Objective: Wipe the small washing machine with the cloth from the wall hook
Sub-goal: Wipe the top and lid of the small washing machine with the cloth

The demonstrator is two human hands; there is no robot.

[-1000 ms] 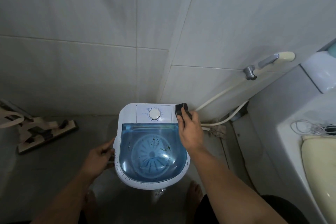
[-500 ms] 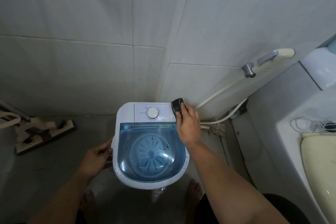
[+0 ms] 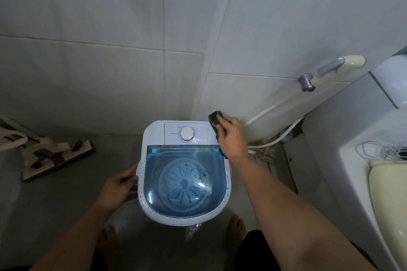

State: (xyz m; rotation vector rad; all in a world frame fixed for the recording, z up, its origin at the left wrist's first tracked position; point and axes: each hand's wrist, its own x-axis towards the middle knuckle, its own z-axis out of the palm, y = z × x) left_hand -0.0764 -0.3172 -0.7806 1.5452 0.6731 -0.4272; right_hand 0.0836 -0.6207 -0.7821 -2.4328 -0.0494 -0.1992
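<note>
A small white washing machine (image 3: 152, 134) with a clear blue lid (image 3: 185, 178) and a round white dial (image 3: 187, 134) stands on the floor against the tiled wall. My right hand (image 3: 233, 138) presses a dark cloth (image 3: 214, 120) onto the machine's back right corner, beside the dial panel. Part of the cloth is hidden under my fingers and palm. My left hand (image 3: 119, 187) grips the machine's left side wall, fingers curled on its edge. Dark specks lie inside the drum under the lid and along the white rim.
A flat mop head (image 3: 55, 158) lies on the floor to the left. A spray hose with a cream handle (image 3: 343, 64) hangs on the right wall, with hoses running down behind the machine. A toilet (image 3: 387, 182) stands at right. My bare feet (image 3: 237, 224) are just in front of the machine.
My right hand has slid the cloth a little farther back along the machine's right rear corner toward the wall. My left hand has stayed on the left side.
</note>
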